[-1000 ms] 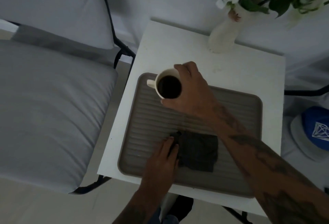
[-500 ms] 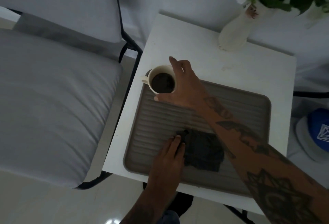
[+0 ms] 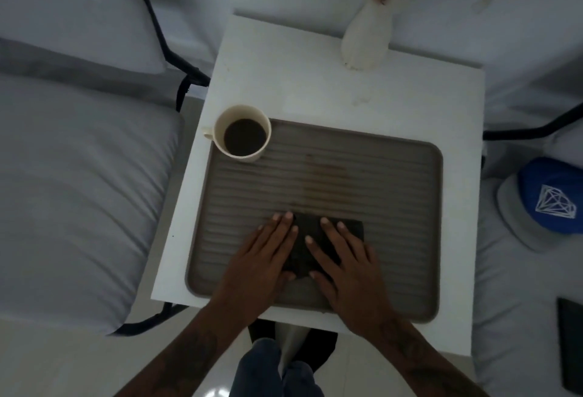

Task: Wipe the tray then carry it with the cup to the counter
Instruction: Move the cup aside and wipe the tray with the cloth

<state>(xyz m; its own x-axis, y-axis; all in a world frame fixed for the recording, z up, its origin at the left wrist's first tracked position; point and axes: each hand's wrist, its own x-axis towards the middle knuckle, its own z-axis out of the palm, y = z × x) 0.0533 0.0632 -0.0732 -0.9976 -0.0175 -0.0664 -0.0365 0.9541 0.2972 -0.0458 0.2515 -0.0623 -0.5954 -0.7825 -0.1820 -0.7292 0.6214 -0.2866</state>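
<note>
Step in hand: wiping, judged as barely begun. The tray [image 3: 394, 194] lies flat on the white side table [image 3: 315, 81], filling most of its near half. A faint brownish stain [image 3: 321, 169] shows on the ribs near the tray's centre, beyond the cloth, so the wipe does not look complete.

Hand state: both hands rest flat on the dark cloth [image 3: 318, 239] at the tray's near edge. The left hand [image 3: 258, 257] lies with straight fingers partly on the cloth's left edge and partly on the tray. The right hand [image 3: 347, 264] lies with fingers spread and extended over the cloth's right half. Neither hand curls round anything; both are released and pressing down.

Cup position: the cup [image 3: 243, 134] stands upright at the tray's far-left corner, well apart from the hands. Whether its base sits fully inside the rim cannot be told. It holds dark liquid close to the brim.

Next move, as a judgement:
1. Push the cloth forward along or across the ribs to reach the stain.
2. Keep the stroke clear of the cup; a knock would spill liquid on the tray.
3. Carry only after the wipe, and keep the tray level.

Materials and shapes:
- Tray: matte grey-brown, rectangular with rounded corners, low raised rim, parallel ridges across its floor. The ridges may trap residue.
- Cloth: dark, soft, folded to a rough rectangle.
- Cup: pale, smooth, cylindrical, with a small handle on its left.
- Table: white, smooth, square-edged, with a white vase [image 3: 366, 36] at its far side.
</note>
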